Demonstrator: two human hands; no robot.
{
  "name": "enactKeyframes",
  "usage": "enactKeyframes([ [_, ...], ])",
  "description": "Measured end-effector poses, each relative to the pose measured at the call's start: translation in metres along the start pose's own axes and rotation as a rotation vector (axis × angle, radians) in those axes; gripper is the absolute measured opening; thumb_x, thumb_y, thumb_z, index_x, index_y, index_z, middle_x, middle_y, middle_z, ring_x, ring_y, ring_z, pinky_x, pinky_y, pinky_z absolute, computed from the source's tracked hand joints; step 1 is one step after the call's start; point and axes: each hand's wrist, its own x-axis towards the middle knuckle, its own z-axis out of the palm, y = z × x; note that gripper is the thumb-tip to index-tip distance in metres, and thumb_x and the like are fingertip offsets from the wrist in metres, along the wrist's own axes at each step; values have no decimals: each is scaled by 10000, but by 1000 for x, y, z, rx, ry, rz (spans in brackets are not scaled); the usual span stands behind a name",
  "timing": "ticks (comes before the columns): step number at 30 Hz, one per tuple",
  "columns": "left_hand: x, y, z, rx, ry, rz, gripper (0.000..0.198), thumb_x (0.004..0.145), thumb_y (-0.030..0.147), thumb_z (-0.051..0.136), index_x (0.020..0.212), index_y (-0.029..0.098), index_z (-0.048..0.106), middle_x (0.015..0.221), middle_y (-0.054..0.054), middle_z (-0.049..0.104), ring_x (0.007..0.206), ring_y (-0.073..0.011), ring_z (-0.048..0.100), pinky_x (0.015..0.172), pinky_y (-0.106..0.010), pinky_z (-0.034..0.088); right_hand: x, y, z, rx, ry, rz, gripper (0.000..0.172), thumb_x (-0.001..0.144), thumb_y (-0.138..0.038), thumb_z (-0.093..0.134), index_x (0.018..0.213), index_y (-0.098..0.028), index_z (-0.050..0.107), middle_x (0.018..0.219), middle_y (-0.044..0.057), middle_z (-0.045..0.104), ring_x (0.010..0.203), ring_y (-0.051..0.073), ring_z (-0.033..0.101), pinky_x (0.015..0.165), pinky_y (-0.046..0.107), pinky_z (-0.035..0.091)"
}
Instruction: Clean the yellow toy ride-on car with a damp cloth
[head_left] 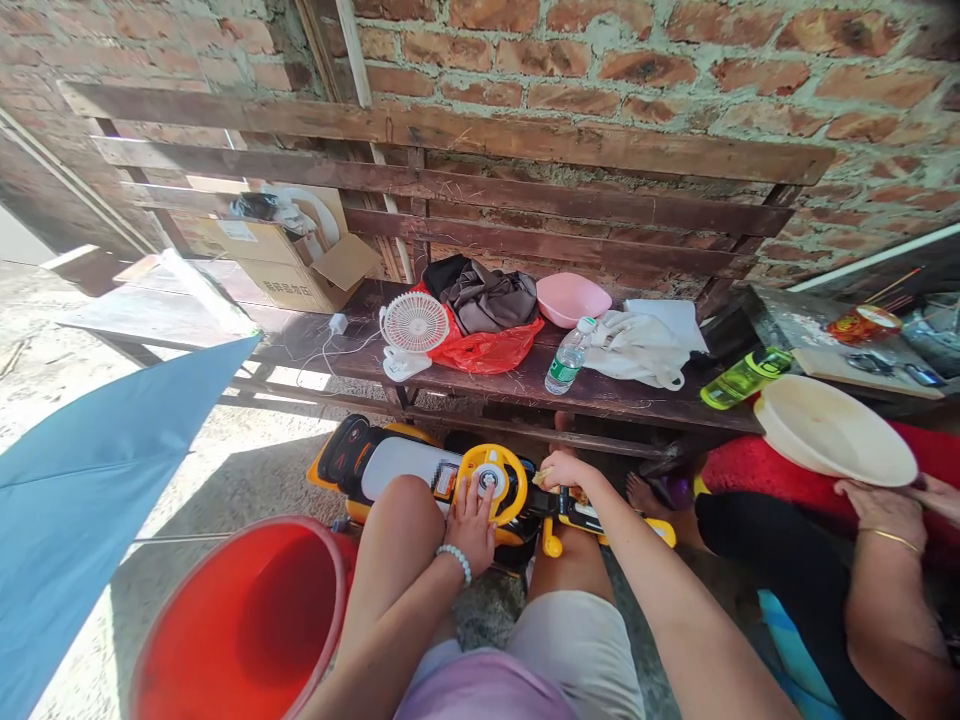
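A yellow and black toy ride-on car [390, 465] lies on the ground between my knees. My left hand [471, 522], with a bead bracelet on the wrist, rests on its yellow steering wheel [491, 483], fingers laid against the rim. My right hand [564, 470] is closed on a part of the toy just right of the wheel; what it grips is hidden by the fingers.
A wooden bench [480, 385] along the brick wall carries a small white fan [411, 330], a red bag, a pink bowl [571, 298], a water bottle [568, 358] and a cardboard box. A red bucket [247, 620] stands at my left. Another person sits at right holding a cream plate [832, 432].
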Motion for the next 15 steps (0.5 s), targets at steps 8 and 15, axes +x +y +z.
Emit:
enactKeyframes([
  [8, 2, -6, 7, 26, 12, 13, 855, 959, 239, 518, 1780, 181, 290, 1886, -121, 63, 1739, -431, 45, 1335, -675, 286, -3, 3, -2, 35, -13, -18, 123, 697, -255, 862, 799, -193, 835, 742, 1, 747, 750, 161, 641, 679, 244, 467],
  [15, 3, -5, 9, 29, 50, 39, 830, 973, 228, 506, 1775, 165, 301, 1880, -152, 119, 1734, -439, 91, 1312, -674, 330, -46, 82, -9, 126, 50, 40, 111, 696, -269, 866, 759, -190, 820, 730, -10, 736, 754, 166, 642, 713, 264, 470],
])
